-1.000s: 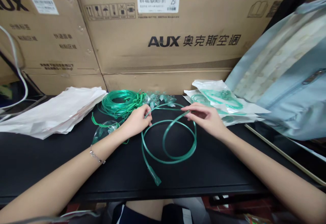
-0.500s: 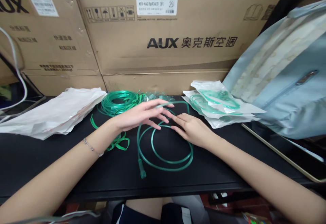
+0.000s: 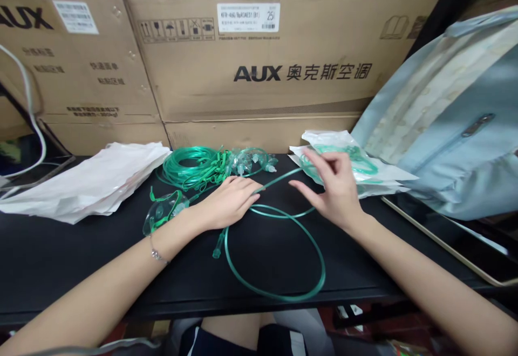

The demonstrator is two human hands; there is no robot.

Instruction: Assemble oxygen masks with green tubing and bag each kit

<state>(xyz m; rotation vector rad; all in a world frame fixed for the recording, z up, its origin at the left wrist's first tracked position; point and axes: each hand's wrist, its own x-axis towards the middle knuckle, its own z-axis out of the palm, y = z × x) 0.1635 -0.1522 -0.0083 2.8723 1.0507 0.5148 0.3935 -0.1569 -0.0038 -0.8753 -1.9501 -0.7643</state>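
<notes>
- While the left hand [image 3: 231, 203] lies palm down over part of the green tube [image 3: 279, 179], its fingers are bent and close together; whether they grip it cannot be told.
- Thumb and forefinger spread wide, the right hand [image 3: 338, 191] is loose, and the tube passes behind the gap between them.
- On the tabletop [image 3: 194, 280], the tube runs between the two hands and makes a large loop toward the front edge.
- Its end piece [image 3: 217, 249] sits just below the left hand.
- Near the left wrist, which wears a bracelet [image 3: 156, 255], lies a clear mask [image 3: 156, 216] with a green strap, partly hidden by the forearm.
- Farther back are a coil of green tubing [image 3: 176, 167] and several clear pieces [image 3: 243, 163].
- White bags [image 3: 101, 175] are stacked at left; packets [image 3: 366, 170] holding green tubing lie behind the right hand.
- Brown cardboard [image 3: 259, 94] printed AUX stands behind, with a pale blue bag [image 3: 445, 162] at right.
</notes>
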